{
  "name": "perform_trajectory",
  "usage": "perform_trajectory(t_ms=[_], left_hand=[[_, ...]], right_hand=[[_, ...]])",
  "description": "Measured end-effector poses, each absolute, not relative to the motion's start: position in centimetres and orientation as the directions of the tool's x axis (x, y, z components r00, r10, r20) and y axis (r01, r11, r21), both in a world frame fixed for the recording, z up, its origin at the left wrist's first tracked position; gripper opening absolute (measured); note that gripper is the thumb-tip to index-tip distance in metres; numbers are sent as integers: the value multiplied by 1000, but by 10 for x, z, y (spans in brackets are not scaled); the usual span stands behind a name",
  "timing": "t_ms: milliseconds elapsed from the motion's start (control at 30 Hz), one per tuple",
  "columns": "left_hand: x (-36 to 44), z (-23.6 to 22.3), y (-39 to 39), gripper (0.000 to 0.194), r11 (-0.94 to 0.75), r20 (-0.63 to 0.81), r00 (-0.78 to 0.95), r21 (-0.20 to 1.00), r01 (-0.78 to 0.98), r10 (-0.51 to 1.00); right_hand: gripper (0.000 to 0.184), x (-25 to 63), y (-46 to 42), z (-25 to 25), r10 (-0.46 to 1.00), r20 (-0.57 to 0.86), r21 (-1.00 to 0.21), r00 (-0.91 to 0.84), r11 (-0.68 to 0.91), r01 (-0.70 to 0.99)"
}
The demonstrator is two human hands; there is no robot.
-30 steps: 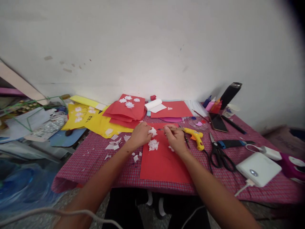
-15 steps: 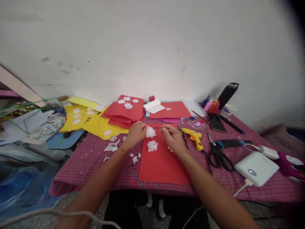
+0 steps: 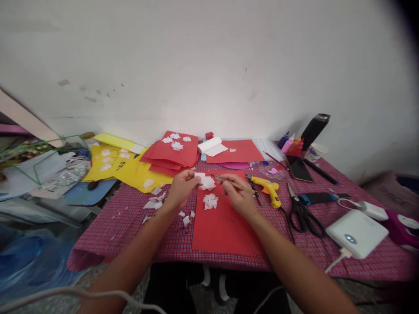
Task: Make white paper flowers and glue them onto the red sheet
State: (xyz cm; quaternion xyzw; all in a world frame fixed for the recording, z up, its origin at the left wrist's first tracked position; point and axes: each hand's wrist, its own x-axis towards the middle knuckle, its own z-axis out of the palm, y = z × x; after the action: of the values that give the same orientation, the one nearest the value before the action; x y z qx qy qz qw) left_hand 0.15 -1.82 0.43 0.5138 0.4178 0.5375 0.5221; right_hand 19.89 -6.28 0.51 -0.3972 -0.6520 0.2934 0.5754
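Note:
My left hand [image 3: 183,186] is closed, pinching a small white paper piece [image 3: 199,175] between thumb and fingers. Just beside that piece, at the top of a red paper sheet [image 3: 225,231], lies a white tissue-like paper clump [image 3: 208,183], partly overlapped by it. Below the clump sits a ruffled white paper flower [image 3: 210,201]. My right hand [image 3: 240,196] grips a thin paintbrush [image 3: 221,179] like a pen. Its dark tip points left, close to the white paper; whether it touches cannot be made out.
Right of the sheet lie a yellow glue gun [image 3: 266,187], black scissors [image 3: 303,213], a blue-black cutter [image 3: 319,198] and a white power bank [image 3: 358,233]. Behind stand red papers with white flowers [image 3: 176,145] and a white roll [image 3: 209,144]. Paper scraps [image 3: 155,201] lie left.
My left hand has gone from the white clump's edge to holding a separate white paper piece beside it. The paintbrush tip has shifted slightly left, towards the paper.

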Motion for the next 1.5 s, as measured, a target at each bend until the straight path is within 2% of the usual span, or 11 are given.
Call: perform_trajectory(t_ms=[100, 267, 500, 1000, 1167, 1267, 1500], left_hand=[[5, -2, -25, 21, -42, 65, 131, 984, -171, 989], [8, -8, -28, 23, -23, 62, 199, 981, -193, 978], [10, -7, -31, 22, 1, 41, 185, 976, -218, 982], [10, -8, -31, 24, -37, 80, 193, 975, -218, 978], [9, -9, -31, 39, -32, 89, 247, 973, -228, 965], [10, -10, -32, 38, -36, 87, 270, 982, -187, 959], [9, -11, -33, 38, -46, 80, 275, 991, -129, 958]], right_hand=[[23, 198, -65, 3, 858, 510, -842, -65, 513, 168], [22, 197, -63, -2, 867, 483, -836, -118, 497, 232], [22, 195, -61, -4, 864, 473, -820, -172, 503, 271], [20, 195, -61, -3, 865, 477, -815, -157, 502, 290], [23, 195, -58, -3, 916, 395, -905, -73, 401, 140], [24, 196, -53, -2, 938, 343, -938, -53, 345, 20], [24, 200, -48, -3, 956, 280, -958, -84, 273, -86]])
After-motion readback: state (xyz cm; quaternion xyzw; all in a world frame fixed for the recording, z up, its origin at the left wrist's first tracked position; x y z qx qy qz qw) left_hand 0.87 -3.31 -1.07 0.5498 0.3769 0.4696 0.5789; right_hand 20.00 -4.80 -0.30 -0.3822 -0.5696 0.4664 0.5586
